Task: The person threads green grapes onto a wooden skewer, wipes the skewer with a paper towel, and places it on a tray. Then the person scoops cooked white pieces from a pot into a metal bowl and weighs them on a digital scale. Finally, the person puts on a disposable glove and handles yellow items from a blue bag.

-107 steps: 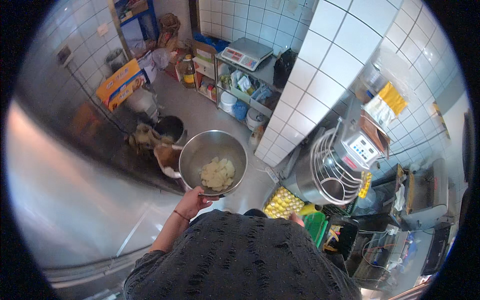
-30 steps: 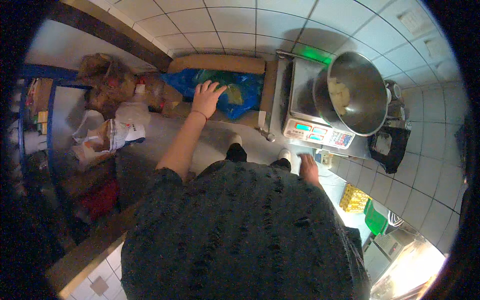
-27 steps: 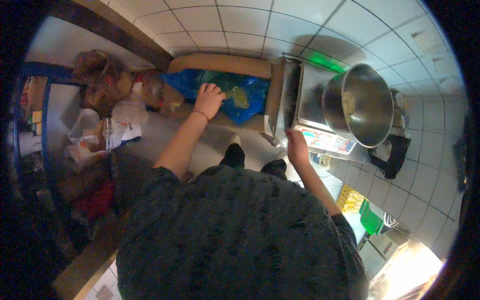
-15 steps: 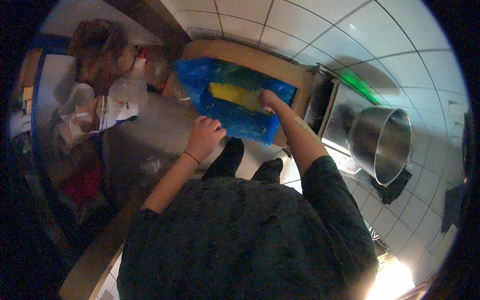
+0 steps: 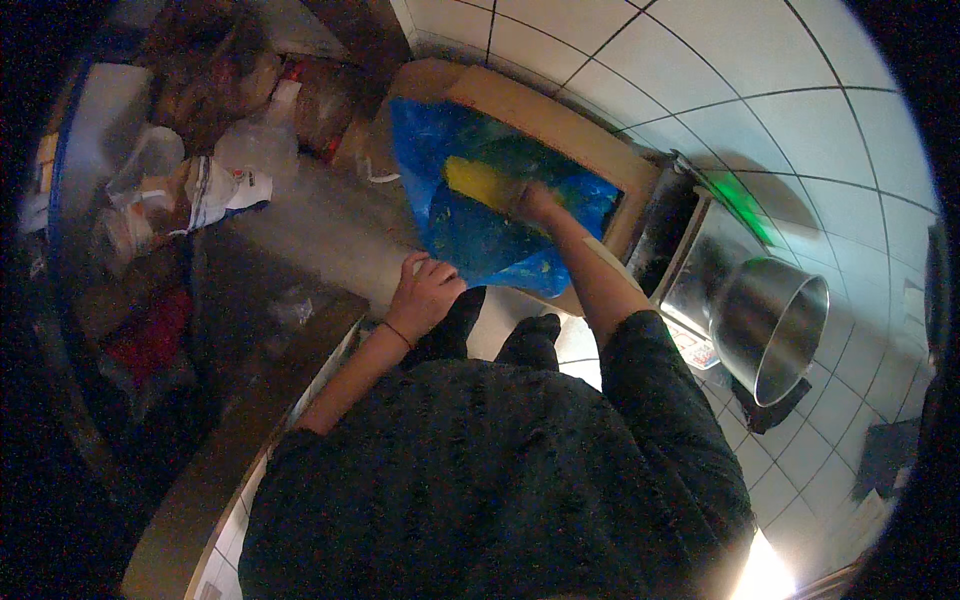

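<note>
A blue plastic liner [image 5: 480, 240] lies spread inside a cardboard box [image 5: 540, 105], its near-left edge spilling over. Within it lies a long yellow piece [image 5: 470, 183]; blur hides its exact kind. Reaching into the box, my right hand [image 5: 538, 203] is closed at the right end of this piece. My left hand [image 5: 428, 292] is at the near-left corner of the liner, fingers curled against its edge; what lies under the fingertips is partly hidden.
To the right, a large steel mixing bowl [image 5: 765, 330] stands tilted beside the tiled wall [image 5: 700, 50]. At the left, a brown surface [image 5: 320, 240] carries clear and white plastic bags [image 5: 225, 190]. My dark-clad feet [image 5: 530, 340] are just before the box.
The view has shifted, so the box and bowl sit a little differently in the picture. My right hand stays at the yellow piece and my left at the liner's edge.
</note>
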The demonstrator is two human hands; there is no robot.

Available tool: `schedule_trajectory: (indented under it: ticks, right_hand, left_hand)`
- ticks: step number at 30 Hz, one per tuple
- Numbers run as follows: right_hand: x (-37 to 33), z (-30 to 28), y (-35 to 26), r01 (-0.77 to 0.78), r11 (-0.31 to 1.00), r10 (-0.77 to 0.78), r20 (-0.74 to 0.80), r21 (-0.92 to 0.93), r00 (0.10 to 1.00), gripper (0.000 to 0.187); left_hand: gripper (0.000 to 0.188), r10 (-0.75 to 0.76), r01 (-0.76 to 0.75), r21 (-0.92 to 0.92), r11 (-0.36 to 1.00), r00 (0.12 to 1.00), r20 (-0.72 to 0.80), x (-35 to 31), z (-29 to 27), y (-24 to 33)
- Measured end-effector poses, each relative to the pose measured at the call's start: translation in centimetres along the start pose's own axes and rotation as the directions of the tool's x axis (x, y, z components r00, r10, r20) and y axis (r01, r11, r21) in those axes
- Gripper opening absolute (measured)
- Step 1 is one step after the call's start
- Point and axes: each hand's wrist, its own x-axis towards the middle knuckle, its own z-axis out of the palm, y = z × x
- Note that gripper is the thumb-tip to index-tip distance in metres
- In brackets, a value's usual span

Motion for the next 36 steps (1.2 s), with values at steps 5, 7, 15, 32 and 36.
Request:
schedule_trajectory:
  ticks: [5, 7, 15, 32, 36]
  right_hand:
    - [2.5, 2.0, 3.5, 0.014, 0.984, -0.013, -0.011, 0.176, 1.000, 0.039]
    - [4.0, 3.4, 4.2, 0.066, 0.992, -0.081, -0.131, -0.112, 0.988, 0.037]
    - [2.3, 1.9, 3.6, -0.012, 0.938, -0.008, 0.055, 0.347, 0.998, 0.024]
    - [-2.3, -4.2, -2.8, -0.236, 0.727, 0.113, 0.227, 0.645, 0.967, 0.051]
    - [-4.8, -5.7, -5.3, -0.261, 0.534, 0.203, 0.177, 0.804, 0.963, 0.064]
  left_hand:
    - [0.006, -0.029, 0.029, -0.010, 1.000, 0.997, 0.075, -0.1, 0.2, -0.1]
    - [0.006, -0.034, 0.035, -0.018, 0.999, 0.997, 0.069, -0.1, 0.1, -0.1]
    - [0.005, -0.059, 0.063, -0.052, 0.997, 0.994, 0.089, 0.0, 0.0, 0.0]
    - [0.028, -0.364, 0.395, -0.019, 0.918, 0.861, 0.355, 16.9, 1.5, 0.2]
    - [0.026, -0.431, 0.442, 0.006, 0.897, 0.872, 0.232, 17.0, 2.8, -0.3]
